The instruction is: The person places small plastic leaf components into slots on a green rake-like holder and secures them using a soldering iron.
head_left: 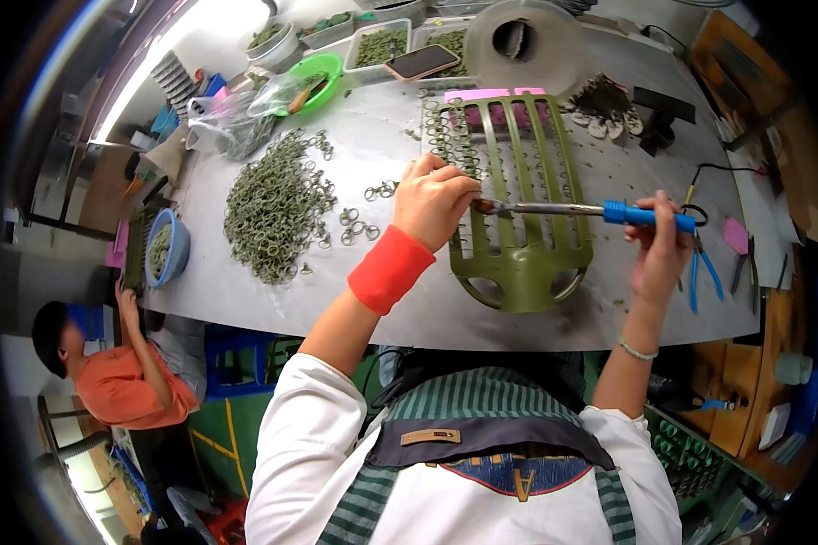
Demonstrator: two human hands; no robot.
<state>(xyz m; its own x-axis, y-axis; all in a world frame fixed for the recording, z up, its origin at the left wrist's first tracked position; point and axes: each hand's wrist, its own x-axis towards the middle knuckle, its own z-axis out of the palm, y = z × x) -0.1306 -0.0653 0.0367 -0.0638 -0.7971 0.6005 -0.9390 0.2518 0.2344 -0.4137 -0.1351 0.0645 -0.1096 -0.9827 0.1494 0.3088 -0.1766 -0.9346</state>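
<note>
My right hand is closed round the blue handle of a soldering iron. Its metal shaft points left, and the dark tip is beside my left fingers. My left hand is pinched at the left edge of an olive-green slotted plastic frame; what lies between the fingertips is hidden. Small green rings line the frame's slots in rows. To the left of my left hand, a few loose rings lie beside a large heap of similar green rings.
Tubs of green parts, a phone and a clear roll stand at the back. Blue-handled pliers lie right, and a dirty glove behind the frame. A co-worker in orange sits at the left by a blue basin.
</note>
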